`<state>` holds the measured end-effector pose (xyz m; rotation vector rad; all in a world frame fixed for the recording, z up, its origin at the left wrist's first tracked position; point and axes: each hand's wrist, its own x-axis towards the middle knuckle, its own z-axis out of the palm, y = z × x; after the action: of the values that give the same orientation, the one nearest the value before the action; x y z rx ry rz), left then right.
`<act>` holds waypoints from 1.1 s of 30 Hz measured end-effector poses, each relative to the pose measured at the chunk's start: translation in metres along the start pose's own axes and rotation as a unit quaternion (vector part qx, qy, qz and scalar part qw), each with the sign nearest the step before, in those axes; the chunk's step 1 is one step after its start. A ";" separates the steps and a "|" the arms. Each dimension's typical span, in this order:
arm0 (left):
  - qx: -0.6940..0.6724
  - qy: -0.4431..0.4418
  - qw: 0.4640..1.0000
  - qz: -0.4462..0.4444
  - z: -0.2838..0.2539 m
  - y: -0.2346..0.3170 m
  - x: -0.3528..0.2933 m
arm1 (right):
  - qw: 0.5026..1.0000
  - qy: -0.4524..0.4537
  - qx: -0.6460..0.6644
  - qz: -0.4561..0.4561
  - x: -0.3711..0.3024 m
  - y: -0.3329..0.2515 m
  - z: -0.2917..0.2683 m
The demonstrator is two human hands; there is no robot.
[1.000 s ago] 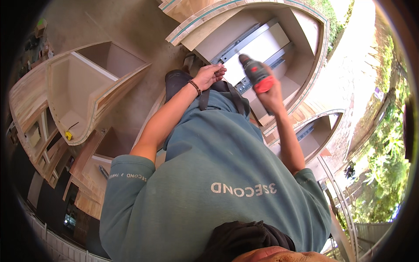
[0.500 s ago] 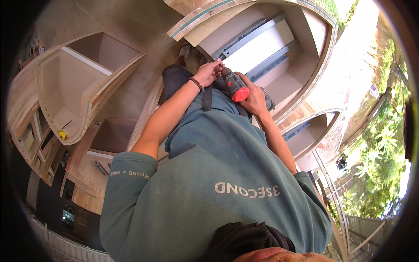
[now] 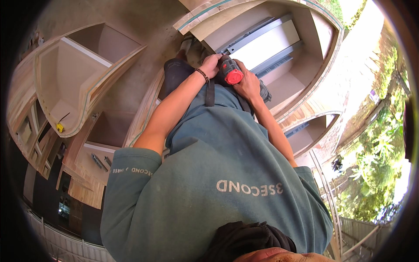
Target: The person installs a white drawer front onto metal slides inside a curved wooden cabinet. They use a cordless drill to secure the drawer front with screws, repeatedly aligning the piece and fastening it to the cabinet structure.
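Observation:
My right hand [image 3: 248,84] is wrapped round a grey and red cordless drill [image 3: 230,71], whose nose points away from me toward the cabinet. Beside that nose, my left hand [image 3: 211,64] has its fingers bent together; what they pinch is hidden. Both hands are close to the near end of a grey metal drawer rail [image 3: 248,37]. This rail runs along one side of a white panel [image 3: 266,46] inside the cabinet [image 3: 301,72]. A second grey rail [image 3: 277,60] lies along the panel's other side. The drill's tip is too covered to make out.
At the left stands another curved wooden cabinet [image 3: 89,94], with a yellow tape measure [image 3: 60,127] in it. Small grey metal parts [image 3: 97,160] lie on a lower panel. To the right is a further cabinet opening [image 3: 307,133], with green plants [image 3: 371,161] beyond.
The drill and my right hand have shifted left, bringing the drill's nose against my left hand. My left hand has moved slightly farther away from me. The view has shifted a little.

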<state>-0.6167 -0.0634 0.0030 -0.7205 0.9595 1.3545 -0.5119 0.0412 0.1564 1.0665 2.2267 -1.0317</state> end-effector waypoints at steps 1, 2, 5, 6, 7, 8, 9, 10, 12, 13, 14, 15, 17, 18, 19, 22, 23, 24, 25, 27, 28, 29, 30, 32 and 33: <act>0.007 0.010 1.000 0.004 0.001 0.001 0.000 | 1.000 0.003 0.001 -0.001 0.002 0.000 0.002; 0.007 0.017 1.000 0.005 0.002 0.001 -0.002 | 1.000 0.006 0.002 -0.002 0.002 0.000 0.003; 0.008 0.029 0.999 0.011 0.002 0.000 -0.001 | 1.000 0.013 0.002 -0.009 0.003 -0.001 0.003; 0.009 0.027 0.999 0.015 -0.001 -0.002 0.003 | 1.000 0.014 0.001 -0.009 0.002 -0.002 0.003; 0.010 0.024 0.999 0.018 -0.004 -0.004 0.006 | 1.000 0.014 0.000 -0.010 0.002 -0.004 0.001; 0.011 0.030 0.999 0.019 0.000 -0.003 0.003 | 1.000 0.016 0.000 -0.009 0.002 -0.004 0.001; 0.011 0.037 0.999 0.020 0.003 -0.001 0.000 | 1.000 0.017 0.003 -0.009 0.002 -0.002 0.002; 0.012 0.043 0.999 0.021 0.006 0.000 -0.003 | 1.000 0.019 0.006 -0.008 0.002 0.000 0.003; 0.018 0.042 0.999 0.024 0.006 0.001 -0.003 | 1.000 0.022 0.010 -0.005 0.003 0.001 0.004; 0.020 0.041 0.999 0.026 0.007 0.001 -0.004 | 1.000 0.022 0.010 -0.003 0.004 0.001 0.005; 0.015 0.040 0.999 0.025 0.006 0.000 -0.003 | 1.000 0.023 0.010 0.000 0.004 0.000 0.004; 0.010 0.038 0.999 0.025 0.006 0.000 -0.003 | 1.000 0.023 0.015 -0.005 0.004 0.000 0.004; 0.004 0.035 0.999 0.025 0.005 0.000 -0.001 | 0.999 0.022 0.023 -0.015 0.003 -0.002 0.001; 0.004 0.033 0.999 0.026 0.004 -0.001 0.000 | 0.999 0.021 0.023 -0.011 0.004 -0.003 0.001; 0.003 0.032 0.999 0.027 0.004 -0.002 0.001 | 1.000 0.020 0.023 -0.008 0.004 -0.003 0.000; 0.008 0.044 0.998 0.032 0.004 -0.004 0.004 | 0.999 0.019 0.025 -0.002 0.005 -0.004 -0.001; 0.005 0.046 0.998 0.036 0.002 -0.005 0.006 | 0.999 0.019 0.026 -0.001 0.005 -0.004 -0.001; 0.002 0.048 0.998 0.041 0.000 -0.006 0.009 | 1.000 0.019 0.025 0.001 0.006 -0.004 -0.001; -0.001 0.050 0.998 0.045 -0.002 -0.007 0.011 | 1.000 0.018 0.025 0.003 0.006 -0.005 -0.002; 0.000 0.049 0.998 0.037 0.002 -0.005 0.007 | 0.999 0.018 0.027 0.008 0.007 -0.006 -0.002; 0.000 0.048 0.998 0.033 0.004 -0.003 0.005 | 0.999 0.018 0.028 0.009 0.008 -0.006 -0.002; -0.003 0.048 0.998 0.030 0.004 -0.003 0.004 | 0.999 0.018 0.029 0.009 0.009 -0.006 -0.003; -0.005 0.049 0.998 0.026 0.004 -0.002 0.004 | 1.000 0.020 0.022 0.009 0.010 -0.006 -0.002; -0.002 0.050 0.998 0.025 0.002 -0.004 0.008 | 1.000 0.026 0.006 0.008 0.011 -0.006 0.000; 0.002 0.052 0.998 0.027 -0.003 -0.007 0.014 | 1.000 0.026 0.001 0.011 0.012 -0.008 0.000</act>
<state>-0.6105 -0.0607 -0.0117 -0.7723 1.0701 1.3734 -0.5253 0.0435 0.1516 1.1275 2.2497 -1.0076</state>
